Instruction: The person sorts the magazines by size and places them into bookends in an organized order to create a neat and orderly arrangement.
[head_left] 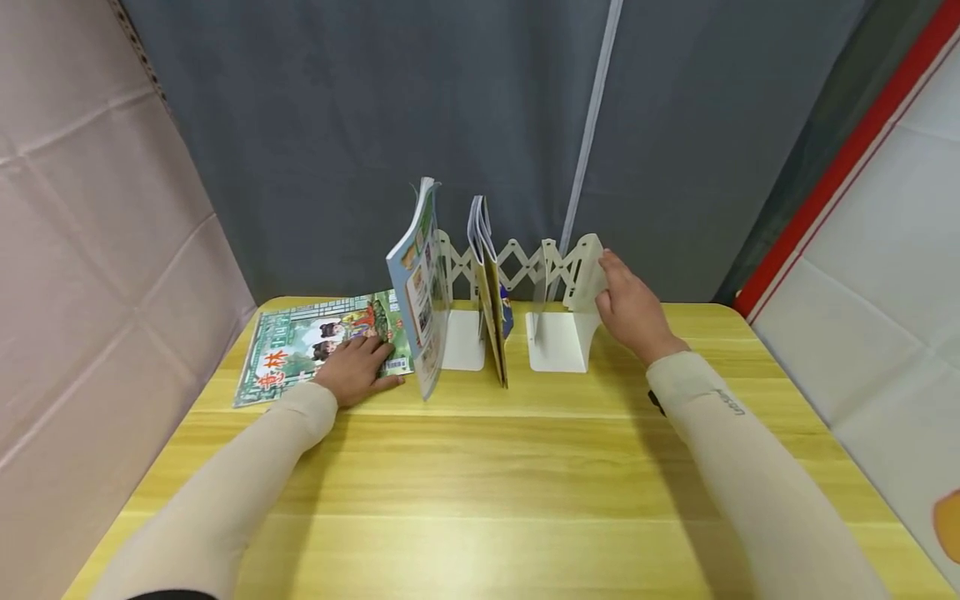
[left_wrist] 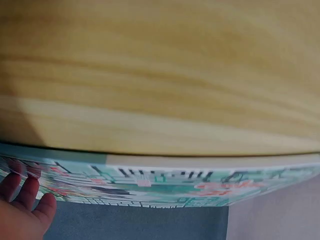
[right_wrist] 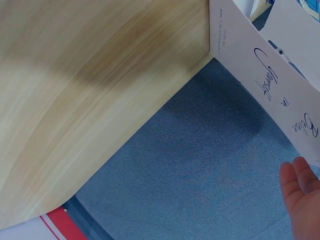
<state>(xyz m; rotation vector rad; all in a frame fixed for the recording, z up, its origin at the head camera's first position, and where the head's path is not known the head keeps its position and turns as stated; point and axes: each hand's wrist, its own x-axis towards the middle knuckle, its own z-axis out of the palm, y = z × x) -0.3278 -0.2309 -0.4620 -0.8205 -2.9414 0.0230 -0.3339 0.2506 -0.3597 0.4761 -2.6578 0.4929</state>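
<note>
A white expandable bookend rack (head_left: 558, 342) stands at the back of the table, its lattice stretched sideways. My right hand (head_left: 636, 310) touches the rack's right end plate with extended fingers; the right wrist view shows handwriting-style lettering on that end plate (right_wrist: 265, 82). My left hand (head_left: 358, 370) rests on a green illustrated magazine (head_left: 288, 346) lying flat at the left, fingers spread over its cover (left_wrist: 125, 185). Beside that hand a blue-covered magazine (head_left: 422, 292) stands upright at the rack's left end. Several thin books (head_left: 489, 292) stand in the rack's middle section.
The wooden table (head_left: 480, 483) reaches toward me. A dark grey curtain (head_left: 390, 108) hangs behind its back edge. Pale panels flank both sides, with a red strip (head_left: 847, 158) along the right one.
</note>
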